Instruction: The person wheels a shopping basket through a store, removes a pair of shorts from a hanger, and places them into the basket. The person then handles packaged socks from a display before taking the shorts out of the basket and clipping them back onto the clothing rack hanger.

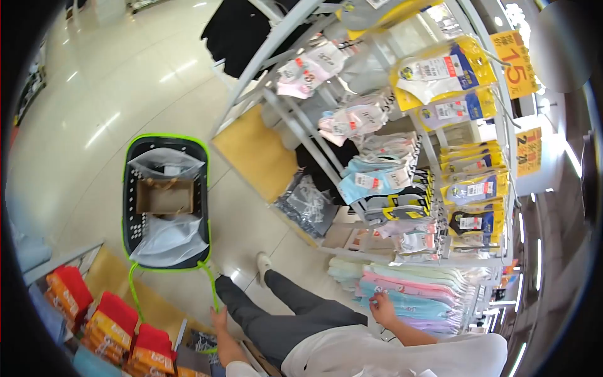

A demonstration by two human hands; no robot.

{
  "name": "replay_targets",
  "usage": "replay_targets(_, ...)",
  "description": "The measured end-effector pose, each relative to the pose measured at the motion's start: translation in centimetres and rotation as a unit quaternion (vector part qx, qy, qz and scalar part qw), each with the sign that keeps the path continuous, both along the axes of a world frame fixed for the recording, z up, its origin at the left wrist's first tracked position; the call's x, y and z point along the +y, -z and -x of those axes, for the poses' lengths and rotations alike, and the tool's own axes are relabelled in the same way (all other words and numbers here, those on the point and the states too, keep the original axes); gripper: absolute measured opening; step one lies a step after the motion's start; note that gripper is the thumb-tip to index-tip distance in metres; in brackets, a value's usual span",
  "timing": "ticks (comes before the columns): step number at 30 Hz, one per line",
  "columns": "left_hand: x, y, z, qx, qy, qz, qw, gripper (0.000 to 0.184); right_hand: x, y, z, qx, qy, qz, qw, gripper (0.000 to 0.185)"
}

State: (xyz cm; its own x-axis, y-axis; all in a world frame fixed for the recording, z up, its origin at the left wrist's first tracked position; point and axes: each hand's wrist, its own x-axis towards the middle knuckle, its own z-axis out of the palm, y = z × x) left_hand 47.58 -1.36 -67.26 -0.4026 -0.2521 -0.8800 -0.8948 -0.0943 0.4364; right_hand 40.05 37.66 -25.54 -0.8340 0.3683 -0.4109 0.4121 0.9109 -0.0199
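Possibly a sideways tug by the left hand point(218, 319), its grip closed on the handle point(213, 292) of the basket point(129, 210) on the floor point(75, 169), risked bumping the rack point(267, 47) right of the basket, while the right hand's point(382, 309) grip, farther right, I could not tell.

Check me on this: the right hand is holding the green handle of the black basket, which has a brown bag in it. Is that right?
Not quite: the head view shows the left hand holding the green handle of the black basket, which has a brown bag in it. The right hand is beside the hanging turquoise clothes.
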Motion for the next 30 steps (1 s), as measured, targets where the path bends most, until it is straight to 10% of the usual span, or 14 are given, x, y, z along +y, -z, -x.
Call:
replay_targets(7, 1.7, 3.3, 1.7, -0.034, 0.088, -0.048, 0.994, 0.04, 1.2, 0.2, -1.6, -0.02, 0.035, 0.005, 0.999, 0.013)
replay_targets(9, 3.5, 4.5, 1.3, 0.106, 0.075, 0.098, 0.987, 0.031, 2.7, 1.5, -1.9, -0.014, 0.012, 0.028, 0.999, 0.013)
replay_targets(18, 11.7, -0.1, 9.4, 0.192, 0.082, 0.125, 0.97, 0.037, 10.1, 3.6, -0.3, 0.05, -0.021, 0.138, 0.989, 0.013)
replay_targets(25, 12.8, -11.5, 10.1, -0.01, -0.097, -0.165, 0.981, 0.027, 17.6, 4.0, -3.2, 0.082, -0.041, 0.148, 0.985, 0.012)
replay_targets(28, 13.4, -14.6, 2.7, -0.17, -0.08, -0.202, 0.961, 0.027, 18.7, 4.8, -2.5, 0.086, -0.111, 0.124, 0.982, 0.012)
replay_targets(30, 13.9, -11.3, -2.3, -0.109, 0.135, -0.179, 0.969, 0.031, 19.1, 6.5, -1.0, 0.145, -0.058, 0.224, 0.962, 0.012)
